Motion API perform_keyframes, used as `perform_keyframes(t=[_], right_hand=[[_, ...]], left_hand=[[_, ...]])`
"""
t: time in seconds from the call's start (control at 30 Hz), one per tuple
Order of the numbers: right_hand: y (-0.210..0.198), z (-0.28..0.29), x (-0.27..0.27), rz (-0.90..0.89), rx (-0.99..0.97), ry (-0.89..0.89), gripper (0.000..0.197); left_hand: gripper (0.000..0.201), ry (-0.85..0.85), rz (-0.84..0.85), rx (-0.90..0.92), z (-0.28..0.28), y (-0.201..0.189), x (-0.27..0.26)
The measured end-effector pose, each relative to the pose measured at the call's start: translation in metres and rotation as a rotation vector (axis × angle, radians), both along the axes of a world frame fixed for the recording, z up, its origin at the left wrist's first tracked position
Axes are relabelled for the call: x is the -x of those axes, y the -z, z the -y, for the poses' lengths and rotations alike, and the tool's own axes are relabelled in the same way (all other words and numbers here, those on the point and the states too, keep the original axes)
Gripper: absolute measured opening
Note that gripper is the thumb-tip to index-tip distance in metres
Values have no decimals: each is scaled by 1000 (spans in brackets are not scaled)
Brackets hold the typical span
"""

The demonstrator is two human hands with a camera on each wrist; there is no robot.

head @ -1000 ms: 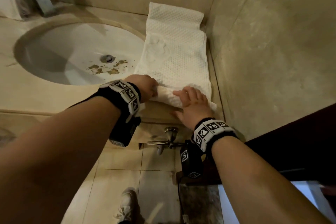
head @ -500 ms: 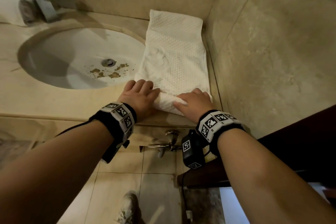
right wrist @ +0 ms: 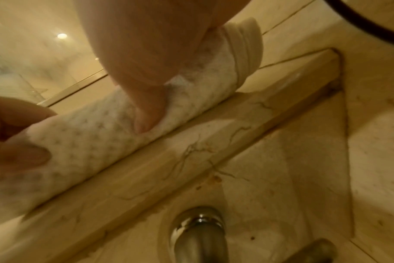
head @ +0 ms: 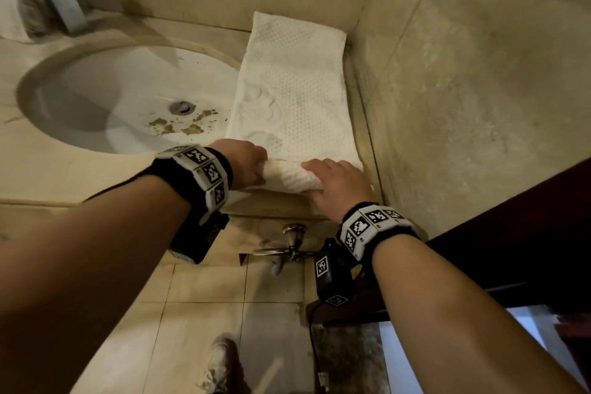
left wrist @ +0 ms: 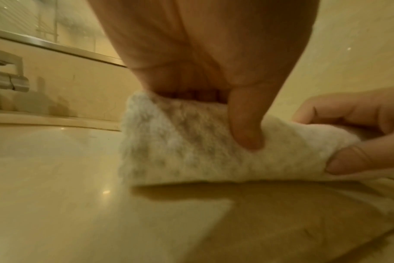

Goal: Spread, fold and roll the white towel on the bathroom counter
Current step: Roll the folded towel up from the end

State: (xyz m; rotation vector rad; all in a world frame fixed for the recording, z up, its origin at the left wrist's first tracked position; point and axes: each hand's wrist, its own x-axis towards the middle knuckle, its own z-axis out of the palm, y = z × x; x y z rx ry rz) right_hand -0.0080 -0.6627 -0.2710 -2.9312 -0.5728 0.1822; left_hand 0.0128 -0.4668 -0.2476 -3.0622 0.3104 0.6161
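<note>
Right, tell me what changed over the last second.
Both hands re-gripped: left hand and right hand now curl round the rolled near end of the white towel, the roll slightly thicker. The towel's far part stays flat on the counter, beside the sink.

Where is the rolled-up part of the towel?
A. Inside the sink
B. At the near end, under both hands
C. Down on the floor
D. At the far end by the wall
B: the roll of the towel sits at the counter's front edge, with the left hand and right hand gripping it; the far part lies flat.
</note>
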Motion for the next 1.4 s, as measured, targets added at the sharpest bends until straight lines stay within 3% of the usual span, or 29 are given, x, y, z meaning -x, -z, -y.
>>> perform_keyframes(t=[0.2, 0.3, 0.33, 0.47, 0.67, 0.8, 0.9, 1.0, 1.1, 1.17, 1.27, 1.33, 1.4], right_hand=[[-24, -2, -9, -390, 13, -44, 49], [-19, -2, -11, -432, -11, -22, 48], [-17, -2, -10, -409, 8, -29, 48], [-2, 2, 4, -13, 84, -60, 52], [5, 1, 15, 142, -69, -69, 46], [-6, -2, 12, 70, -3, -40, 39], [-18, -5, 6, -12, 51, -54, 42], [-32, -7, -6, -194, 99, -16, 42], [-39, -5, -20, -372, 72, -4, 43], [-37, -6, -23, -352, 48, 10, 40], [-22, -6, -11, -126, 51, 4, 40], [-11, -5, 4, 12, 49, 9, 47], [-4, -3, 14, 4, 97, 9, 64]], left_hand=[[77, 113, 108, -86, -7, 12, 38], [62, 115, 286, 38, -4, 16, 51], [58, 121, 333, 76, -4, 16, 48], [51, 67, 134, 74, -1, 5, 28], [48, -15, -39, 128, -2, -5, 9], [49, -26, -45, 160, -1, -6, 11], [62, -6, 65, 164, 0, -2, 23], [68, 172, 273, -13, -4, 1, 35], [63, 252, 345, -109, -7, 7, 39], [64, 240, 348, -100, -7, 9, 37], [63, 173, 326, -26, -7, 11, 28], [62, 118, 270, 26, -6, 8, 20], [61, 89, 204, 67, -7, 3, 13]])
